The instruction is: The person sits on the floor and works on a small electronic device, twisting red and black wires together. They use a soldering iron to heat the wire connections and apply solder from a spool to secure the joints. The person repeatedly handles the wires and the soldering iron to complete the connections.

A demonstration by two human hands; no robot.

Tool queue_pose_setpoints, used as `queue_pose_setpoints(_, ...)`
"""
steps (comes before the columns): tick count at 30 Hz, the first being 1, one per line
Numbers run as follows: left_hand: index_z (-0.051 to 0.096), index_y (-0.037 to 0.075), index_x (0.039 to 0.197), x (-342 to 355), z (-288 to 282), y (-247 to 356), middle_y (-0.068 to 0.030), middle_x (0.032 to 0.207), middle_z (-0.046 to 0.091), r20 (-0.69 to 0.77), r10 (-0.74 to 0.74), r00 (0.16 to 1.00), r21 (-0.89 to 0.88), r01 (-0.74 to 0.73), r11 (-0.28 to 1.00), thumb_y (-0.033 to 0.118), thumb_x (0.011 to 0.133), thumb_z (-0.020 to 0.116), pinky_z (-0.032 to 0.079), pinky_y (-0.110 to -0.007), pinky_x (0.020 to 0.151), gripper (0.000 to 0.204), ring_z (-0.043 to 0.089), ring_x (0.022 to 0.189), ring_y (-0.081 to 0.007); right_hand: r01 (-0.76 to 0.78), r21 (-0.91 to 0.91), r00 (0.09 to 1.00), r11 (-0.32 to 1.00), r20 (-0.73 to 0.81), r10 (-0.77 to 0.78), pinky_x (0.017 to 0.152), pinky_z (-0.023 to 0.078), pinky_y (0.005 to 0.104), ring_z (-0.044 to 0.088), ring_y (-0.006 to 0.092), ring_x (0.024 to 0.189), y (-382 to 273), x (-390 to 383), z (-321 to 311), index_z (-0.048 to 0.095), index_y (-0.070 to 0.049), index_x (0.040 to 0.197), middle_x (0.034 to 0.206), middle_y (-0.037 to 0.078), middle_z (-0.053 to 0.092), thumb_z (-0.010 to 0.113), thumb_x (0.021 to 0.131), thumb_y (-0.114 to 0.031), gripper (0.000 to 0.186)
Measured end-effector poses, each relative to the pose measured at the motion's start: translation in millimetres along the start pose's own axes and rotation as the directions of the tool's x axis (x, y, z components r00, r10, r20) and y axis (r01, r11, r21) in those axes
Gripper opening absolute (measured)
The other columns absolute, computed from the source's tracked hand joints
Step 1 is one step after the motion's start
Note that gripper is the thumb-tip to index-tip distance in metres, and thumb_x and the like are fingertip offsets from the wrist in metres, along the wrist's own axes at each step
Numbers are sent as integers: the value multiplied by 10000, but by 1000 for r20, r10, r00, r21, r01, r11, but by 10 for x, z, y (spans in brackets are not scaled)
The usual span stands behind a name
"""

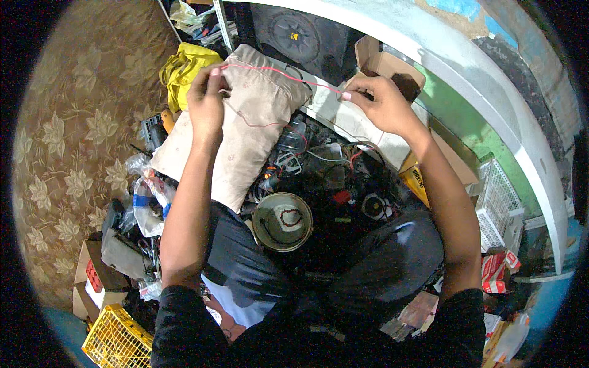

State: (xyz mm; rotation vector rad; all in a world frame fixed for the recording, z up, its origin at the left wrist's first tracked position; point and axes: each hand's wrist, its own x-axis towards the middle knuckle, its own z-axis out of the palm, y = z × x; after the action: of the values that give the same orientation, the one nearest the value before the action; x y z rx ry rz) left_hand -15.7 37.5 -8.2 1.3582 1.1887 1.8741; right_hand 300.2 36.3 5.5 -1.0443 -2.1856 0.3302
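Observation:
A thin red wire (293, 78) stretches between my two raised hands, above a beige cushion (264, 92). My left hand (207, 101) pinches its left end over the cushion's far left part. On the right, my right hand (385, 105) grips the wire between thumb and fingertip, beside a white panel. A second thin reddish strand (264, 125) crosses the cushion lower down; where it starts is hard to make out. Nearer to me, between my knees, stands a round metal tin (265, 230) with a small dark coil (291, 217) inside.
Wires, a clear plastic jar (292, 136) and dark parts clutter the floor past the tin. A yellow bag (189, 72) lies behind my left hand. To the right are an open cardboard box (392, 64) and a white basket (494, 205); a yellow crate (116, 337) sits lower left.

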Motion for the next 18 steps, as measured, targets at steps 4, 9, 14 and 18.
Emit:
queue_pose_setpoints(4, 590, 39, 1253, -195, 218, 7, -126, 1048, 688, 305, 407, 861, 244, -484, 840, 190, 933, 652, 485, -347, 898, 359, 644, 1002, -211, -46, 91, 998, 995, 54, 41, 700, 486, 397, 645, 328, 743, -239, -43, 127, 685, -13, 947, 813, 185, 677, 642, 925, -235, 227)
queue_pose_setpoints(9, 655, 6, 1127, -618, 555, 369, -115, 894, 698, 694, -99, 713, 315, -178, 932, 187, 969, 611, 510, -333, 751, 245, 643, 796, -167, -66, 105, 995, 992, 78, 58, 705, 497, 417, 678, 344, 763, -485, -60, 168, 683, -4, 936, 801, 211, 669, 639, 925, -224, 225)
queue_pose_setpoints(14, 701, -13, 903, -392, 430, 222, -120, 843, 706, 631, 49, 774, 269, -277, 922, 154, 962, 597, 495, -323, 765, 205, 643, 777, -175, -98, 49, 994, 994, 61, 95, 665, 480, 408, 651, 281, 680, -427, -25, 67, 687, 13, 914, 739, 203, 648, 661, 914, -234, 248)
queue_pose_setpoints(18, 709, 6, 886, -21, 156, 91, -57, 754, 674, 390, 351, 851, 247, -464, 851, 219, 979, 592, 470, -295, 692, 260, 593, 701, -135, -50, 16, 996, 999, -73, 51, 672, 467, 377, 618, 236, 683, 15, -103, -57, 695, 7, 905, 765, 164, 648, 668, 914, -235, 244)
